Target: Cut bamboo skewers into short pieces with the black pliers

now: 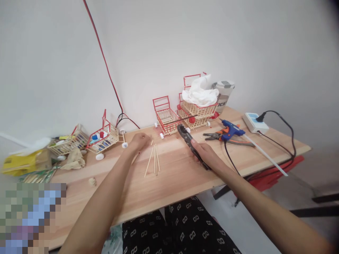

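My right hand (208,156) is closed around the handles of black cutting pliers (186,138), their jaws pointing toward a small red and wood stick cart (166,120). My left hand (140,141) rests on the wooden table (172,183) with its fingers curled down; whether anything is under them is hidden. Several thin wooden sticks (154,161) lie just right of that hand.
A second stick cart (198,111) holds white cloth beside a paper cup (224,94). A blue glue gun (231,129) and orange-handled pliers (215,135) lie at the right, with a power strip (254,121). More carts (103,138) and clutter sit at the left.
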Available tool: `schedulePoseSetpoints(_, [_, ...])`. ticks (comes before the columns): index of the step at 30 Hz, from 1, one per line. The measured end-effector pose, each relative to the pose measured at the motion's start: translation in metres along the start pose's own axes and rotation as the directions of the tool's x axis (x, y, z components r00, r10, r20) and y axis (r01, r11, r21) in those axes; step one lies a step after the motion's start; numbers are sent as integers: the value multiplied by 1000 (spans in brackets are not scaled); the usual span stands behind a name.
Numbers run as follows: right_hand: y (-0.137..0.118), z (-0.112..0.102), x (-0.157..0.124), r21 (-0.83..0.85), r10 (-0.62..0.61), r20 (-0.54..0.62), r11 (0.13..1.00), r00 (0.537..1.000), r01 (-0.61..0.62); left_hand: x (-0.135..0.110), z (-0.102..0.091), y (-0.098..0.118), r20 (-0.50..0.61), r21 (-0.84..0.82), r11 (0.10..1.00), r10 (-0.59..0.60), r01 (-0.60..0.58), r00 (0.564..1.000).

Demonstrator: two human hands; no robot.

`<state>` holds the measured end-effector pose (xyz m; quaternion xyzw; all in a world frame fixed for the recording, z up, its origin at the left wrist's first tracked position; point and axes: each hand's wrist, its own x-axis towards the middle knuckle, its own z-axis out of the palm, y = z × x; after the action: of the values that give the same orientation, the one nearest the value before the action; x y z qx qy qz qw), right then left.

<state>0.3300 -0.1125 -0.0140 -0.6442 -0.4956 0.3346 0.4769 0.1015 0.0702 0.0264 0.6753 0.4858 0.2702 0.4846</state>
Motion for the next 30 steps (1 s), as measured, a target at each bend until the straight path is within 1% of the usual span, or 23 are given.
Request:
schedulePoseSetpoints(4, [-1,1,-1,12,-5,-2,1000,1000,5,3,23,-11,-103,76,997,-21,29,994])
schedulePoseSetpoints(7, [-2,1,-2,32,17,15,999,1000,-17,0,30,-7,-119,46,998,-38,44,992])
schedulePoseSetpoints(9, [-3,1,-3,44,40,26,998,999,-41,-7,26,2,-95,-13,999,-45,44,994])
schedulePoseSetpoints(11, [-2,1,-3,53,50,27,997,998,-52,-21,17,12,-62,-83,996,-39,33,997])
schedulePoseSetpoints(12, [-1,1,-3,56,53,24,997,998,-54,-31,11,18,-42,-140,990,-23,17,999])
schedulePoseSetpoints(14, [0,2,-2,57,56,26,997,998,-58,-59,-2,26,-12,-296,955,34,-36,999])
schedulePoseSetpoints(15, [0,2,-3,58,61,30,996,998,-63,-76,-8,28,36,-529,845,115,-79,993])
schedulePoseSetpoints(16, [0,2,-3,60,69,30,996,997,-71,-95,-14,29,75,-714,696,182,-75,980])
schedulePoseSetpoints(17, [0,3,-4,62,82,28,995,996,-83,-115,-21,28,110,-822,568,221,-37,969])
schedulePoseSetpoints(18, [0,3,-5,66,96,23,993,995,-97,-135,-28,25,135,-876,482,236,5,962])
schedulePoseSetpoints(19, [-1,3,-6,68,111,14,991,994,-111,-155,-36,21,154,-899,437,235,38,960])
schedulePoseSetpoints(20, [-1,4,-7,69,129,5,989,992,-129,-175,-45,14,154,-906,421,217,50,964])
schedulePoseSetpoints(21, [-2,4,-8,68,149,-5,987,989,-148,-194,-56,7,128,-908,417,189,38,974])
schedulePoseSetpoints(24, [-3,5,-8,53,219,-30,975,975,-217,-248,-96,-25,-30,-914,404,52,-48,998])
schedulePoseSetpoints(25, [-2,5,-7,44,233,-38,972,972,-231,-265,-109,-39,-89,-920,384,3,-83,996])
schedulePoseSetpoints(27, [-1,6,-6,32,252,-51,968,966,-250,-294,-132,-72,-193,-929,335,-85,-154,978])
schedulePoseSetpoints(29, [1,7,-6,28,266,-62,964,962,-265,-316,-144,-111,-236,-933,321,-214,-160,948])
schedulePoseSetpoints(30, [2,8,-5,24,266,-65,964,962,-265,-323,-145,-132,-234,-937,323,-295,-134,926])
